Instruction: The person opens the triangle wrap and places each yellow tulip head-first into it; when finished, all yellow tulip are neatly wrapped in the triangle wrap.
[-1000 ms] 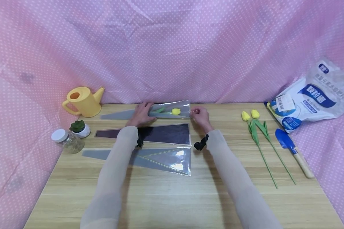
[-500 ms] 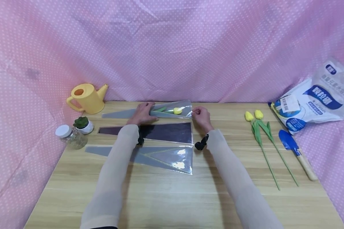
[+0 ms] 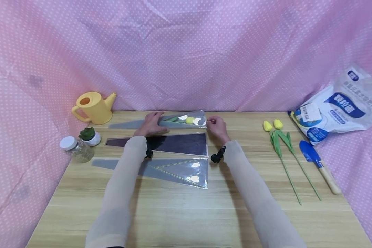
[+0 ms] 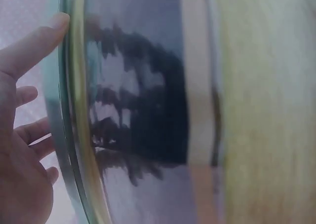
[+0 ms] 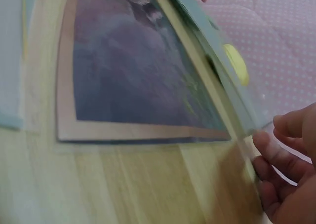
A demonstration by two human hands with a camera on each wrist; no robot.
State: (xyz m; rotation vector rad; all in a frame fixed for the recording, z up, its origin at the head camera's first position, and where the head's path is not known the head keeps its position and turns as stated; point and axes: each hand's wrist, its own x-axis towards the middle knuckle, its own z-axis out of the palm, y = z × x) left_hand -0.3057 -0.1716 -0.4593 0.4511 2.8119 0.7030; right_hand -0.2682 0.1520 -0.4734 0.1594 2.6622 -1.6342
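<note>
While the left hand (image 3: 151,123) is laid flat with straight fingers on the clear sleeve (image 3: 173,121), the sleeve is kept from sliding on the counter (image 3: 186,213). The wide end of the sleeve is pinched by the right hand (image 3: 216,127) with curled fingers, likely so its mouth is held open. A yellow tulip (image 3: 190,120) is seen inside the sleeve, between the two hands. The sleeve lies at the back of the counter, near the pink cloth (image 3: 186,51). Just in front of the sleeve a dark sleeve (image 3: 173,143) is laid, and in front of that another clear one (image 3: 173,170). Well to the right of the sleeve two more tulips (image 3: 277,137), a blue trowel (image 3: 316,162) and a white bag (image 3: 334,106) are found. To its left a yellow watering can (image 3: 93,106) is set.
</note>
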